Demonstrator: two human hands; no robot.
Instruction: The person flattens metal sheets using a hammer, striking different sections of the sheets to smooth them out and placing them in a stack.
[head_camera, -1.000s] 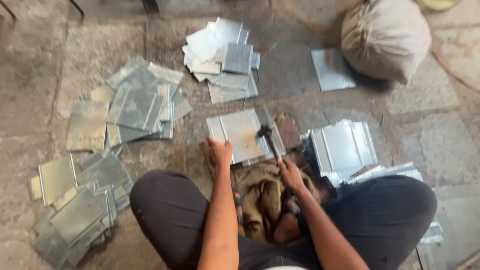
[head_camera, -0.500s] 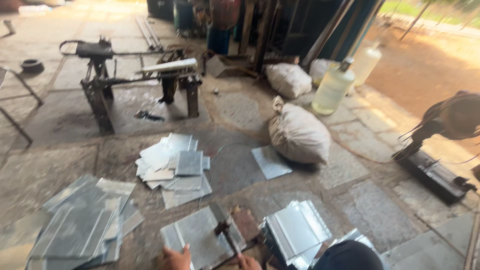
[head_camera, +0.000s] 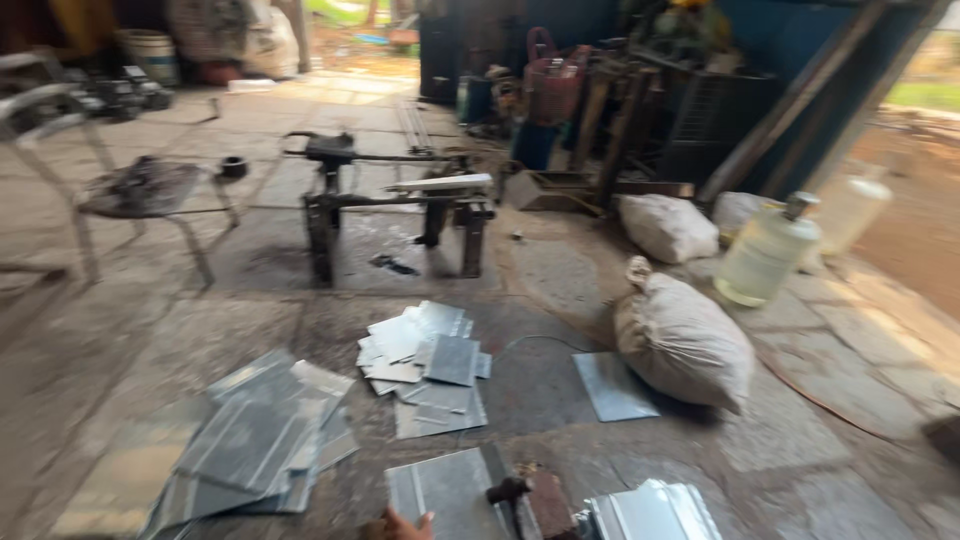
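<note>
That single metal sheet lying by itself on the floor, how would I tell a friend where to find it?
Start at the big tied sack on the stone floor, right of centre. The flat grey sheet lies against its left side, partly tucked under it. Unlike the heaped piles of sheets further left, it lies alone and flat.

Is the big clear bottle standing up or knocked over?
Standing up. The bottle rests on its base on the floor, cap on top, beside the sack.

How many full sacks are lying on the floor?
2 clearly: a big sack beside the single metal sheet, and a smaller sack behind it. More may stand blurred at the back.
</note>
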